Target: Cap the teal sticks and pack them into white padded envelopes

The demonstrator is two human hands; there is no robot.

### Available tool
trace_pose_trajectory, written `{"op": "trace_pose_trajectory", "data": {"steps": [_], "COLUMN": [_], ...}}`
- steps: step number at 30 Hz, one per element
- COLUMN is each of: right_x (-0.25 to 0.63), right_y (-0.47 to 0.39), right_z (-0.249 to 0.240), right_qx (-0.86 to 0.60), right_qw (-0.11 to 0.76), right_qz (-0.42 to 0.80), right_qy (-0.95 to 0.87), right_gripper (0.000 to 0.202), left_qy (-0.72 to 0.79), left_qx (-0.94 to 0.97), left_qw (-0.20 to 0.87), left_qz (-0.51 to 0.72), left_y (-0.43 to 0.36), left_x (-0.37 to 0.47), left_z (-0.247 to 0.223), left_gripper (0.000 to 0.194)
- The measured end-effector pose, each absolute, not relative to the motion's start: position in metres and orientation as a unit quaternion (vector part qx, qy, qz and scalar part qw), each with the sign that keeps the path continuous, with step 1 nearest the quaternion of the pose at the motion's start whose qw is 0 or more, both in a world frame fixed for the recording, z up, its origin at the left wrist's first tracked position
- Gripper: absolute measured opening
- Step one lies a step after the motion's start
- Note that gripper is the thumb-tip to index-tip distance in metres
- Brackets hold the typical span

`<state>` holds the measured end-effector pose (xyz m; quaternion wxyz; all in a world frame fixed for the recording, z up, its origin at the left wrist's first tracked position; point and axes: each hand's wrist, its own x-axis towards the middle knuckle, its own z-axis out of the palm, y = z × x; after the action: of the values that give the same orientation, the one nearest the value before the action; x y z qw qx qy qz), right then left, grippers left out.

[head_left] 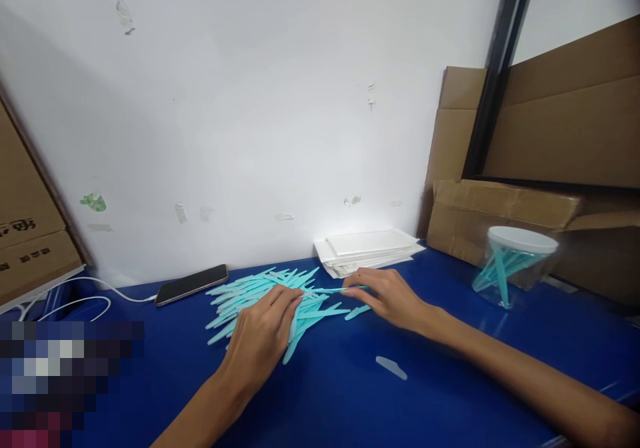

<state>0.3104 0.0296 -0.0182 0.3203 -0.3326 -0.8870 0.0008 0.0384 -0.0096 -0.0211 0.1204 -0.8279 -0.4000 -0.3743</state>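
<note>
A slim turquoise stick, in shape like an eyebrow razor, is stretched between my two hands. My left hand pinches its left end, where a pale part shows at the fingertips. The other end is gripped between thumb and fingers of my right hand. Below and behind my left hand lies a loose pile of similar turquoise razors, partly covered by it. One more razor lies under my right hand. A loose translucent cap-like piece rests on the blue table, nearer to me.
At right stands a clear jar with a white lid and turquoise razors inside. A stack of white sheets or packets lies against the wall. A phone with a white cable is at left. Cardboard boxes border the blue table.
</note>
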Motion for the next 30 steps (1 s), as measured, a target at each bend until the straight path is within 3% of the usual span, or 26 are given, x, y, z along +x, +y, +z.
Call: {"op": "trace_pose_trajectory", "data": {"steps": [30], "right_x": [0.304], "right_y": [0.023], "right_z": [-0.019], "right_qx": [-0.301], "right_qw": [0.328], "right_qz": [0.012], "right_qy": [-0.895], "right_gripper": [0.030], "left_qy": [-0.433], "left_qx": [-0.762], "left_qw": [-0.130], "left_qz": [-0.463], "left_y": [-0.026], "left_x": [0.051], "left_z": [-0.017], "left_gripper": [0.020]}}
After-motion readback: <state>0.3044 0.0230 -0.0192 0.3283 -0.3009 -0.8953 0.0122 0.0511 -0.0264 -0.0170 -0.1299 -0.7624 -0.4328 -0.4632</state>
